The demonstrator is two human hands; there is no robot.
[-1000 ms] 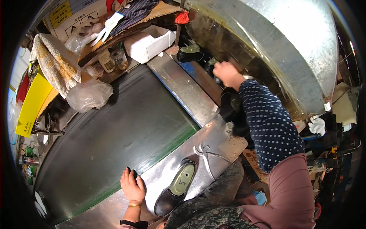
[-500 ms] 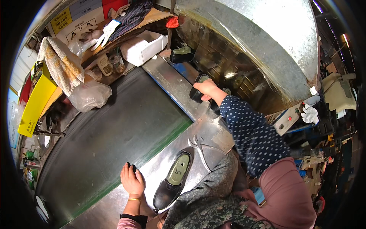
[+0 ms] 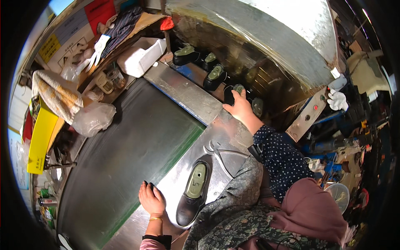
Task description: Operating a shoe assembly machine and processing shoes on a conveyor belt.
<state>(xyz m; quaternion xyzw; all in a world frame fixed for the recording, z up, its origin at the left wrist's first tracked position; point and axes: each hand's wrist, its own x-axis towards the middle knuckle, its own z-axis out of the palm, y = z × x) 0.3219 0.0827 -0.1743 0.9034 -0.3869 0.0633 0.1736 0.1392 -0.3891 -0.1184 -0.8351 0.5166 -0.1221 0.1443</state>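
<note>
My right hand (image 3: 243,110) is closed around a black shoe (image 3: 228,96) with a green insole, fingers over its top; the palm hides part of it. This shoe stands at the mouth of the machine, in line with other black shoes. Just beyond it is a shoe (image 3: 214,79) with its green insole showing. My left hand (image 3: 151,200) lies with fingers stretched out by the green edge of the dark belt (image 3: 125,158), holding nothing, its fingertips dark. Between my hands a single black shoe (image 3: 191,208) rests on the metal table (image 3: 175,179), beside metal pliers (image 3: 220,157).
A clear plastic curtain (image 3: 208,31) hangs from the metal hood. At the back stand a white bin (image 3: 141,56) and a shelf with white gloves (image 3: 99,48). A towel (image 3: 56,91) and plastic bag (image 3: 95,120) hang at left. A control panel (image 3: 307,113) is at right.
My right hand has let go of one black shoe at the machine's mouth and moved nearer and right, onto another. The view has shifted slightly; my left hand stays by the belt's edge.
</note>
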